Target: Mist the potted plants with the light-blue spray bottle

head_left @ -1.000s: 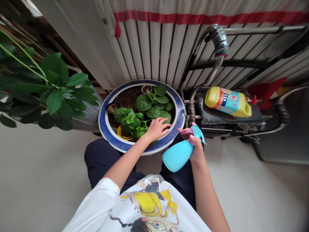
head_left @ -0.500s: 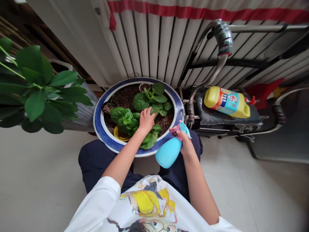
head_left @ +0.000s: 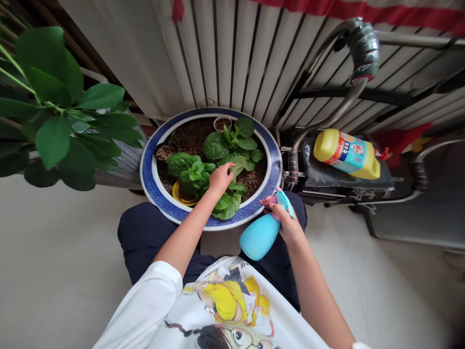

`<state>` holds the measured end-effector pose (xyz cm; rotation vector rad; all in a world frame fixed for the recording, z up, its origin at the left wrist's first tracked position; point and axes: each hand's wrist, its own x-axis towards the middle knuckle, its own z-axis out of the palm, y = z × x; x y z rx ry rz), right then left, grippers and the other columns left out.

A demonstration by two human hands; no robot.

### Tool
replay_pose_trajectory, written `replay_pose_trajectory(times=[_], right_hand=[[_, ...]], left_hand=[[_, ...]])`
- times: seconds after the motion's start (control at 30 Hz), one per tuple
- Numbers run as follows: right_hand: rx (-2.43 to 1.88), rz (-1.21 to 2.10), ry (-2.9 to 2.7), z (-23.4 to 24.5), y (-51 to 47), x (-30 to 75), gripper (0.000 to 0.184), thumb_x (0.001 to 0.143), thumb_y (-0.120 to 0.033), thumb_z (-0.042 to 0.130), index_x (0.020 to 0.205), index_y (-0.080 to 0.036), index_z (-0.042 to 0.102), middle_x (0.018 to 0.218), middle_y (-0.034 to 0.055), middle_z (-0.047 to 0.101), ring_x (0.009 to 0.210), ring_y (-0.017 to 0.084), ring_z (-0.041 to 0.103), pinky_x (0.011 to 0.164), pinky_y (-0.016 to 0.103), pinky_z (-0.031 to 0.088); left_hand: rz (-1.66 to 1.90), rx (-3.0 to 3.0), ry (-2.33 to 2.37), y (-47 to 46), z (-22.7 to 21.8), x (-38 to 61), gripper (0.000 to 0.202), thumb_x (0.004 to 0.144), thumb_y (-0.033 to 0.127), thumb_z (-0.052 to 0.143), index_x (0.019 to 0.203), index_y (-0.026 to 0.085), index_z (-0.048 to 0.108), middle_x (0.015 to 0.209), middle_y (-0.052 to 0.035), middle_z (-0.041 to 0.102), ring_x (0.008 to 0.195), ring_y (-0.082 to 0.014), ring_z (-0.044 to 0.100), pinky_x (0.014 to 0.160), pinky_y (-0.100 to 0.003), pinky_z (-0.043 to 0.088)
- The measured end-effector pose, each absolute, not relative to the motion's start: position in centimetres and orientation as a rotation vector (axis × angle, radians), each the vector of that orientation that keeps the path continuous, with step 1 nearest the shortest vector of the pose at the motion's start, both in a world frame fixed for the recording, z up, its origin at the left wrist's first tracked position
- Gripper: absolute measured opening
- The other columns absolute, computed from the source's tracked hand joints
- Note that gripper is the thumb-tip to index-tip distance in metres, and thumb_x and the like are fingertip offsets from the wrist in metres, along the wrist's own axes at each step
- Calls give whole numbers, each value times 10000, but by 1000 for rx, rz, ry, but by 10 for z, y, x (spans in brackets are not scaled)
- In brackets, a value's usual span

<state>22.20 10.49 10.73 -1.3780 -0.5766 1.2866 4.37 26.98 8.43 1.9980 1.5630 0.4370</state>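
Observation:
My left hand (head_left: 221,179) is over the planted pot, its thumb and fingers pinched together at the edge of a pale green leaf (head_left: 238,166). This leaf belongs to the leafy plants (head_left: 217,145) growing in dark soil inside a large round pot (head_left: 148,179) with a blue-and-white rim. In my right hand (head_left: 290,225) is a light blue spray bottle (head_left: 259,237) with a pink trigger, gripped round its neck. The bottle leans over my right knee, just outside the pot's near right rim, with its base toward me.
A metal-framed walker (head_left: 327,118) stands at the right; a yellow bottle (head_left: 347,154) lies on its black seat. Broad green leaves (head_left: 54,135) of another plant reach in from the left. A white slatted radiator (head_left: 225,63) is behind the pot. In the soil sits a small white cup (head_left: 222,123).
My left hand's fingers have gone from spread over the leaves to pinched at one leaf, which now shows more of its pale face. The spray bottle has shifted slightly right and toward me.

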Motion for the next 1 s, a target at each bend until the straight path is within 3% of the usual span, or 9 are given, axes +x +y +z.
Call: replay_pose_trajectory(times=[0.1, 0.2, 0.3, 0.5, 0.6, 0.7, 0.77, 0.87, 1.0], right_hand=[[-1356, 1253, -588, 101, 110, 219, 146, 709, -273, 663, 851, -239, 674, 959, 7, 693, 932, 191, 643, 821, 306, 505], [-1305, 1228, -530, 98, 120, 217, 125, 691, -254, 669, 813, -239, 648, 846, -11, 667, 834, 160, 641, 811, 296, 514], [-1354, 1217, -363, 100, 127, 213, 163, 665, -312, 710, 764, -239, 604, 687, -30, 602, 650, 138, 607, 680, 287, 529], [-1500, 1301, -207, 109, 126, 207, 259, 672, -446, 698, 659, -217, 577, 565, 3, 595, 544, 155, 588, 557, 297, 529], [-1490, 1307, -200, 111, 119, 205, 255, 663, -437, 705, 699, -202, 611, 609, 5, 619, 566, 152, 594, 567, 299, 524], [-1481, 1195, -382, 110, 113, 201, 226, 653, -353, 704, 818, -207, 654, 810, 16, 681, 713, 154, 613, 623, 275, 495], [-1527, 1127, -507, 108, 110, 197, 231, 655, -302, 665, 864, -205, 671, 912, 18, 690, 674, 121, 555, 588, 253, 436], [-1551, 1083, -570, 104, 108, 192, 280, 658, -281, 610, 919, -204, 679, 878, 0, 674, 561, 84, 426, 540, 252, 359], [-1579, 1038, -586, 101, 112, 190, 206, 677, -296, 596, 854, -212, 660, 862, 6, 668, 653, 126, 519, 565, 255, 376]], left_hand=[[482, 1933, 1546, 273, 81, 39, 369, 840, 193, 553, 1191, 261, 640, 1019, -33, 713, 803, -176, 644, 727, -254, 456], [521, 1899, 1523, 275, 78, 36, 411, 818, 159, 564, 1211, 255, 635, 967, -29, 707, 751, -160, 634, 749, -250, 470], [587, 1878, 1504, 275, 76, 36, 444, 809, 142, 562, 1235, 252, 624, 931, -28, 695, 733, -155, 626, 743, -247, 476], [654, 1853, 1485, 273, 77, 37, 450, 808, 119, 539, 1237, 226, 623, 901, -38, 684, 717, -154, 617, 727, -251, 475], [651, 1840, 1488, 274, 79, 37, 446, 809, 112, 543, 1233, 219, 627, 919, -41, 692, 756, -154, 628, 758, -248, 481], [648, 1839, 1486, 275, 81, 37, 446, 809, 110, 551, 1236, 210, 630, 931, -46, 700, 803, -159, 639, 793, -251, 485], [641, 1846, 1494, 275, 82, 38, 448, 813, 106, 550, 1245, 195, 630, 935, -54, 703, 817, -166, 642, 807, -258, 484], [635, 1854, 1508, 274, 84, 39, 456, 815, 99, 551, 1257, 184, 626, 950, -65, 707, 829, -174, 646, 821, -264, 483], [637, 1868, 1490, 273, 83, 40, 452, 814, 106, 558, 1253, 190, 627, 932, -61, 709, 820, -178, 650, 806, -263, 491]])
